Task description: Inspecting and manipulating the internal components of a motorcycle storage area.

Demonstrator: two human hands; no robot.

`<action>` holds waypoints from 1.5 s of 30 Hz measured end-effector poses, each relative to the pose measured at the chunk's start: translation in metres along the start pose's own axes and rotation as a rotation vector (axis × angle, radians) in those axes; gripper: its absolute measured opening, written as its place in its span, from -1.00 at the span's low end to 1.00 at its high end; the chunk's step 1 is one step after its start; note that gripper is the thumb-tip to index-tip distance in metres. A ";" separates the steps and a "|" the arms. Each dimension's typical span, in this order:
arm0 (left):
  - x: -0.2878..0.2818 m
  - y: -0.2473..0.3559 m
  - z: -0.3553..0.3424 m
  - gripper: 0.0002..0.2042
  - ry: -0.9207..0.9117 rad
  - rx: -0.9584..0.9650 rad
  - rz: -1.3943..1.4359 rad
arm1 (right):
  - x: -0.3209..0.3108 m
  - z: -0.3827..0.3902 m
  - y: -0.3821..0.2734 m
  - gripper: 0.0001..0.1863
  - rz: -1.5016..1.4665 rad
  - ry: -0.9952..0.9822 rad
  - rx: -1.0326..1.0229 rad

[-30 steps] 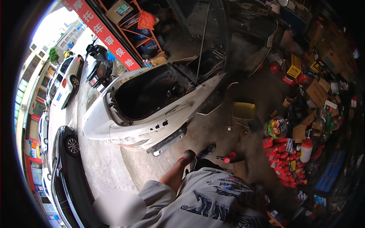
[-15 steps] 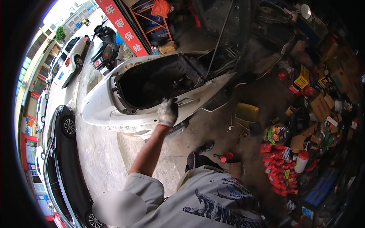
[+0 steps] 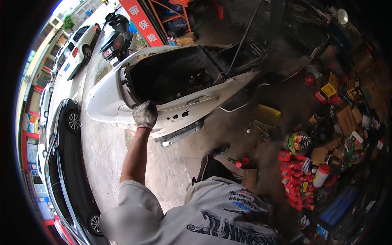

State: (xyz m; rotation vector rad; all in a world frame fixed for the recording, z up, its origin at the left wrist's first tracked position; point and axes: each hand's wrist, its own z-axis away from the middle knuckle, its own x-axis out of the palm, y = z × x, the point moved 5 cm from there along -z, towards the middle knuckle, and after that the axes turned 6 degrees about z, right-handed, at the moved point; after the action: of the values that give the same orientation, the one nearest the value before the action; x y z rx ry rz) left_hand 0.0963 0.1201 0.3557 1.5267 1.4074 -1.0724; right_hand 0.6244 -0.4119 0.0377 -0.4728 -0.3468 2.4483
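A white scooter body lies in front of me with its black under-seat compartment open. My left hand, in a whitish knit glove with dark fingers, is at the near rim of the compartment. Its fingers are curled closed against the white side panel. Whether anything is inside them is hidden. Right of the hand, small black decals show on the panel, and a grey metal footrest bracket sits below them. My right hand is out of view.
A dark rod rises diagonally at the compartment's right end. Red bottles, cardboard boxes and a yellow tray are on the floor to the right. A black car and a parked motorcycle are on the left.
My left hand has moved left along the scooter's side panel, uncovering the black decals. The view has shifted slightly, and more of the footrest bracket shows.
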 end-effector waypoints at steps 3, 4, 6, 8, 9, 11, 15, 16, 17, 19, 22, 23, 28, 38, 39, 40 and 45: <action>0.006 -0.006 0.001 -0.77 -0.026 -0.028 -0.013 | 0.015 -0.001 -0.006 -0.86 0.037 -0.018 0.012; 0.002 -0.006 0.001 -0.78 -0.019 -0.033 -0.024 | 0.023 -0.001 -0.008 -0.86 0.048 -0.025 0.017; 0.003 -0.011 0.003 -0.79 0.043 -0.015 0.000 | 0.037 0.002 -0.014 -0.85 0.073 -0.039 0.028; 0.008 -0.011 0.000 -0.80 0.070 -0.003 0.044 | 0.049 -0.004 -0.016 -0.85 0.092 -0.046 0.039; 0.010 -0.011 -0.003 -0.81 0.072 0.001 0.050 | 0.056 -0.006 -0.018 -0.85 0.101 -0.049 0.043; 0.004 -0.016 0.000 -0.84 0.109 0.007 0.077 | 0.078 -0.023 -0.027 -0.86 0.142 -0.095 0.013; 0.004 -0.015 -0.008 -0.88 0.114 0.047 0.121 | 0.123 -0.021 -0.066 -0.84 0.190 -0.134 -0.018; -0.002 -0.019 -0.005 -0.89 0.114 0.043 0.129 | 0.134 -0.017 -0.075 -0.84 0.234 -0.132 -0.036; 0.002 -0.023 -0.007 -0.92 0.069 0.031 0.151 | 0.141 -0.017 -0.084 -0.84 0.270 -0.124 -0.053; 0.004 -0.028 -0.014 -0.94 -0.008 0.055 0.260 | 0.157 -0.012 -0.100 -0.85 0.279 -0.125 -0.037; -0.010 -0.057 -0.044 -0.84 0.153 0.161 0.394 | 0.184 -0.006 -0.131 -0.88 0.292 -0.107 -0.019; -0.015 -0.072 -0.062 -0.81 0.183 0.117 0.352 | 0.188 -0.009 -0.141 -0.90 0.265 -0.136 -0.029; -0.022 -0.180 -0.134 -0.56 0.159 -0.115 -0.026 | 0.211 -0.026 -0.174 -0.94 0.082 -0.265 -0.050; 0.029 -0.253 -0.223 -0.55 -0.307 -0.370 -0.074 | 0.216 0.027 -0.184 -0.94 0.141 -0.068 -0.059; 0.032 -0.251 -0.226 -0.55 -0.314 -0.360 -0.062 | 0.209 0.023 -0.176 -0.95 0.113 -0.038 -0.030; 0.034 -0.253 -0.228 -0.56 -0.305 -0.358 -0.061 | 0.203 0.021 -0.169 -0.95 0.108 -0.023 -0.028; 0.040 -0.258 -0.228 -0.56 -0.285 -0.360 -0.041 | 0.185 0.031 -0.153 -0.85 0.202 0.035 0.025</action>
State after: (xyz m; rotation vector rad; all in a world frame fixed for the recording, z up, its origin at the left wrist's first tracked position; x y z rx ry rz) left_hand -0.1430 0.3684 0.3939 1.0488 1.3483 -0.9557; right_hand 0.5527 -0.1831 0.0729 -0.5638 -0.2646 2.6319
